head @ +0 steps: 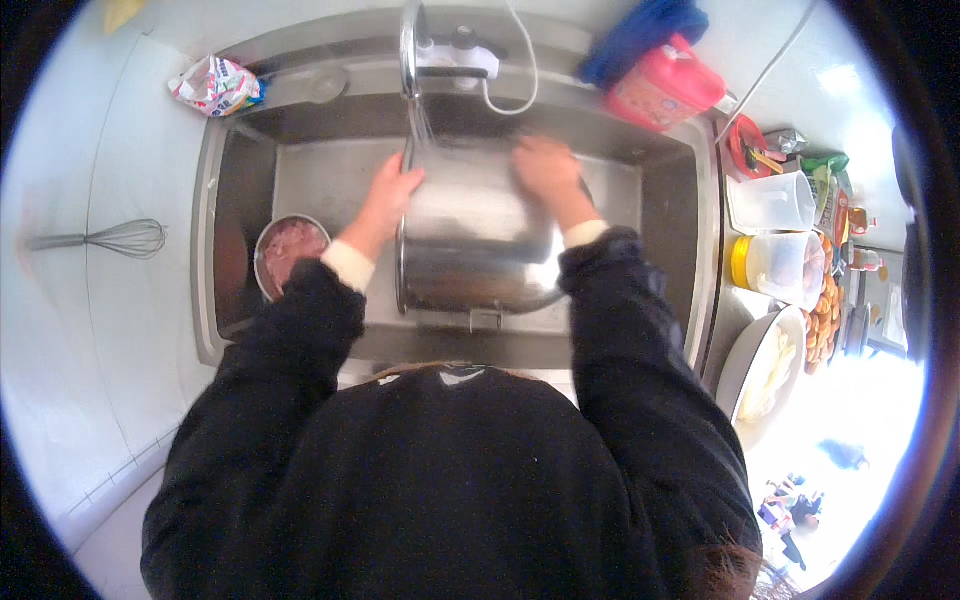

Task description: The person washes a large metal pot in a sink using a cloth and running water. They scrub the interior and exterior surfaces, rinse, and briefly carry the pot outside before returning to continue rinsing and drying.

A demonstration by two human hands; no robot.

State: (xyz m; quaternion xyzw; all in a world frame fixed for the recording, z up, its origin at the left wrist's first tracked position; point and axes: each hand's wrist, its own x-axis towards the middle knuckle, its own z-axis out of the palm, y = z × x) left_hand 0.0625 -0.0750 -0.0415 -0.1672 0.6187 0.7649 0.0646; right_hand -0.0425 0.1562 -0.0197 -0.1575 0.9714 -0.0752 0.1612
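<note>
A large stainless steel pot (pixel 480 225) lies on its side in the metal sink, its rim to the left. My left hand (pixel 391 196) grips that rim. My right hand (pixel 546 169) rests, slightly blurred, on the pot's outer wall near its base; its fingers are curled, and whether it holds anything is unclear. Water runs from the chrome faucet (pixel 409 52) beside the rim. Left of my left hand, a round metal bowl (pixel 259 259) with pink raw meat (pixel 296 244) stands in the sink, partly behind my sleeve.
A whisk (pixel 127 238) hangs at the left wall. Behind the sink are a plastic bag (pixel 217 86) and a pink jug (pixel 664 86). Clear plastic containers (pixel 776 201), a white basin (pixel 750 352) and brown eggs (pixel 823 315) stand at the right.
</note>
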